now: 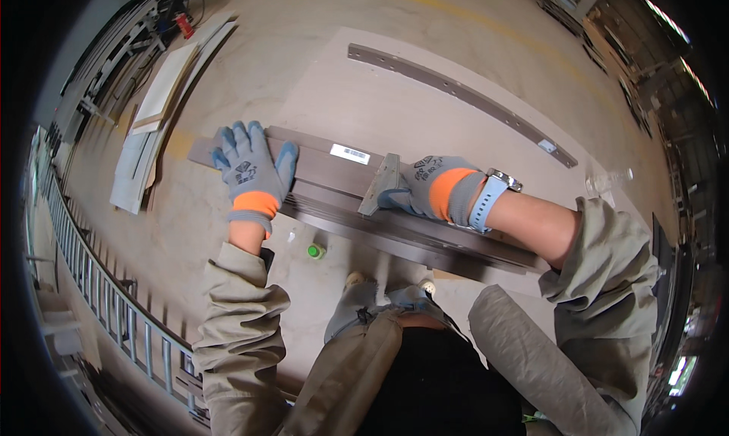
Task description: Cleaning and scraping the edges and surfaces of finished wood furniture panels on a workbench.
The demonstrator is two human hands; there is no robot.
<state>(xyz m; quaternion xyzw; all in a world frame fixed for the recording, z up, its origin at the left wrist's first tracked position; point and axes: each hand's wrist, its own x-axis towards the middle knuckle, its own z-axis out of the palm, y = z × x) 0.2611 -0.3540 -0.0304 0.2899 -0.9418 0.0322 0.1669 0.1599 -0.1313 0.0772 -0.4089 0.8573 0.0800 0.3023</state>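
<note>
My left hand (250, 163), in a grey and orange work glove, lies with its fingers spread on a stack of long brown boards (311, 166). A white label (350, 154) is stuck on the top board. My right hand (429, 182), gloved alike, is closed on a flat grey tool with a wide straight edge (382, 184), like a scraper. The tool's edge runs across the boards, just right of the label. The fingers under the tool are partly hidden.
Beyond the stack, a long brown bar with holes (456, 91) lies on a pale brown panel (342, 94). A green-capped bottle (315, 251) stands on the floor before me. Pale boards (163, 94) are stacked at the left, near a metal ladder-like rail (114, 299).
</note>
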